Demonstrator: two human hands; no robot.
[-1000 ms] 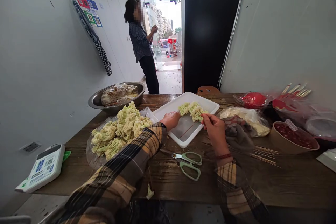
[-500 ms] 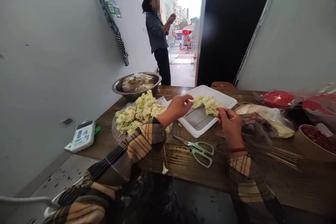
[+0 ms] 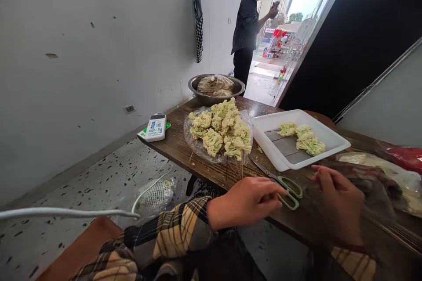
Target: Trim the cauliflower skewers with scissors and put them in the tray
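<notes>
My left hand [image 3: 249,202] hovers over the table's front edge, beside green-handled scissors [image 3: 287,189]. Its fingers are loosely bent, thumb apart, and nothing shows in them. My right hand [image 3: 343,197], a little blurred, is raised in front of a white tray [image 3: 280,160], fingers partly bent and nothing visible between them. Several cauliflower pieces [image 3: 311,145] lie in a row inside that tray. Left of it, a heap of cauliflower florets [image 3: 227,125] rests on a plastic bag [image 3: 211,156], with thin wooden sticks [image 3: 241,166] poking out at the front.
A metal basin [image 3: 194,90] holding a plastic-wrapped bundle stands at the back. A white scale-like device [image 3: 156,127] sits at the left corner. Plastic bags [image 3: 389,167] and skewers [image 3: 402,235] lie at right. A white cable [image 3: 66,214] crosses the lower left. Another person [image 3: 245,26] stands beyond the table.
My view has turned left. Both hands have drawn back from the tray towards me; the right has let go of the cauliflower piece, which now lies in the tray.
</notes>
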